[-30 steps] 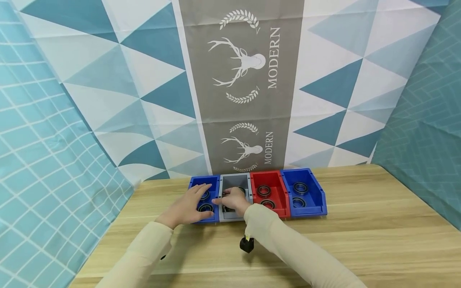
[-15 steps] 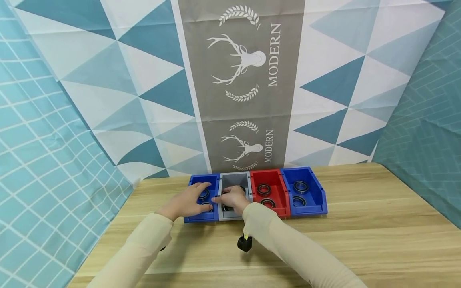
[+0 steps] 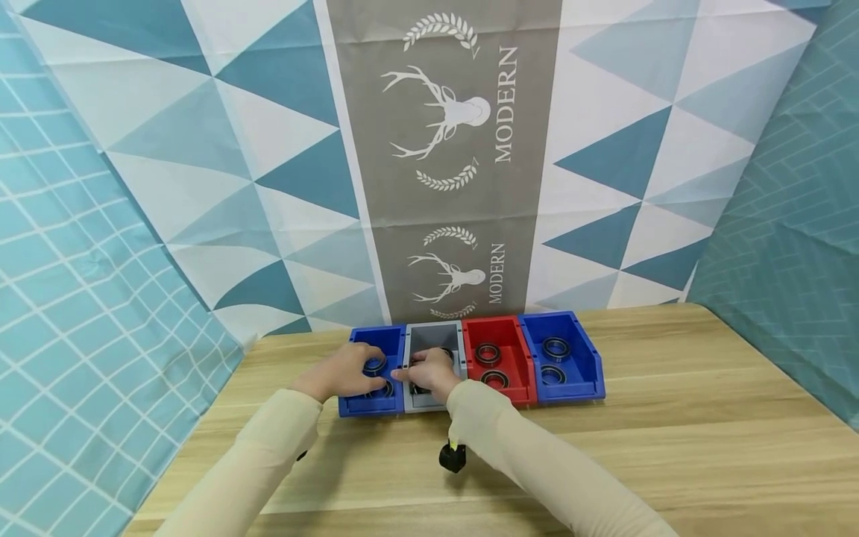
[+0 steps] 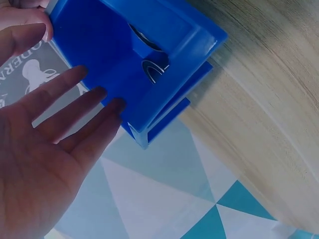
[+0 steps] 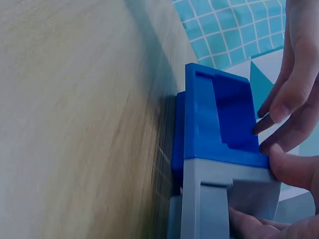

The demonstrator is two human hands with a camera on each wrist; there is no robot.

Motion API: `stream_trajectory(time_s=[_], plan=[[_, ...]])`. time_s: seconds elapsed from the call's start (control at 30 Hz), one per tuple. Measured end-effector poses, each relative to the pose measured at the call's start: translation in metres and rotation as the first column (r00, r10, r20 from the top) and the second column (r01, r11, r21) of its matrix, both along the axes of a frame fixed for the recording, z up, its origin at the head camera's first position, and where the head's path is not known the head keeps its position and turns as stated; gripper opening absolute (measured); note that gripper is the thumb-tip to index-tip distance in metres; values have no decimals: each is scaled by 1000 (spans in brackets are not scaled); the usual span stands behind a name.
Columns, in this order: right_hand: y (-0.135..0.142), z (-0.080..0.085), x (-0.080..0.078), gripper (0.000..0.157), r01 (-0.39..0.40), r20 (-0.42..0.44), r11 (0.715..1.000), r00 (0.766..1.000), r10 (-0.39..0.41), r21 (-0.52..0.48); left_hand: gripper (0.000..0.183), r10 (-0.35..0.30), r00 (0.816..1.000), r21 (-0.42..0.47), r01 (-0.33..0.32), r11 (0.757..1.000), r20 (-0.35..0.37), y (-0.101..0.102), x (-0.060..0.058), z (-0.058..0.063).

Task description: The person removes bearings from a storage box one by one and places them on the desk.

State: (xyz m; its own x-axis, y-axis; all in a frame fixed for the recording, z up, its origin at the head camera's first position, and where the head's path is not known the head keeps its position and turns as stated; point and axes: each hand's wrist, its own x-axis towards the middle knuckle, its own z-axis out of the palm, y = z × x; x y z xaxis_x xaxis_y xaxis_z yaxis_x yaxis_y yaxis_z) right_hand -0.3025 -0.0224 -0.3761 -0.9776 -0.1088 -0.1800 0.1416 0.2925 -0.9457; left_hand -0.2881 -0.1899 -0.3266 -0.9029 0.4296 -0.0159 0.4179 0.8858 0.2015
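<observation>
My left hand (image 3: pixel 338 371) hovers over the left blue bin (image 3: pixel 376 337), fingers spread and slightly bent, holding nothing. Two ball bearings, a back one (image 3: pixel 374 365) and a front one (image 3: pixel 384 390), lie in that bin beneath the fingertips. My right hand (image 3: pixel 436 373) reaches into the grey bin (image 3: pixel 436 334). In the right wrist view its thumb (image 5: pixel 289 167) rests at the rim shared by the grey and blue bins, while its other fingers (image 5: pixel 244 224) are inside the grey one. Dark bearings there are mostly covered, so whether the fingers grip one is hidden.
Joined on the right stand a red bin (image 3: pixel 506 335) and another blue bin (image 3: pixel 557 328), each with two bearings. A wooden table (image 3: pixel 671 425) carries the row. Patterned cloth (image 3: pixel 456 149) hangs close behind. A black camera (image 3: pixel 452 456) hangs below the right wrist.
My left hand has shifted slightly left and down over the blue bin, its fingers bending more toward the bearings. The right hand stays in the grey bin. The head view has shifted slightly.
</observation>
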Motion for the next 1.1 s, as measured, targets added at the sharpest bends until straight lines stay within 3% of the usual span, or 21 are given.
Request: stream_trajectory(time_s=[0.2,0.57,1.1], plan=[[-4,2,1,57,-5,25,1000,1000,5,-21,39,39,998,-13,-39,999,39,0,-1,-2],[1,6,2,58,-29,53,999,998,27,27,38,95,992,-65,-89,994,86,6,-7,-10],[-2,2,4,53,-3,-3,1000,1000,3,-26,40,133,988,-99,-125,987,83,11,-12,-11]])
